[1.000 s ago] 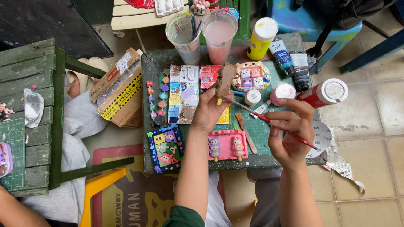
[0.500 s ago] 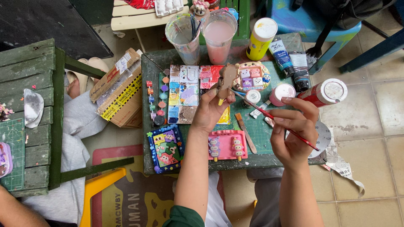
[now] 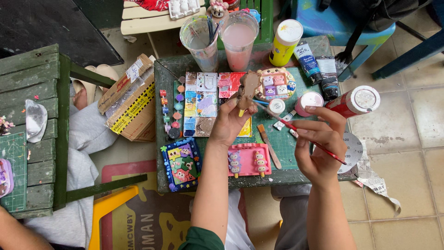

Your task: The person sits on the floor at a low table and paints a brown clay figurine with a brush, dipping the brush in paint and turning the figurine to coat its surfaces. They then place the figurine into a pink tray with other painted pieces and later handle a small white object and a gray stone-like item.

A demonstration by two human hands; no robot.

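**Inspector:** State the position of the work at the time of viewing.

**Assessor:** The left hand held a small brown figurine by its yellow stick, raised above the green counter, at about 12 o'clock from the wrist. Its grip was closed around the stick. The right hand was pinched shut on a thin red brush, the tip pointing toward 10 o'clock and sitting just beside the figurine.

**Inspector:** Surroundings?

**Assessor:** A paint palette lay at 9 o'clock from the figurine. A cup of pinkish water stood at 12 o'clock. A pink tray of small figures lay at 6 o'clock, near the counter's front edge. A red bottle stood at 3 o'clock, close to the right hand.

**Inspector:** Recommendations on method?

**Assessor:** In my judgement, the figurine should be turned by the stick so that fingers stay off wet paint. Strokes should be short and lightly loaded. The right wrist was unsupported; resting it on the counter would likely steady the tip. The red bottle could be knocked by that hand.
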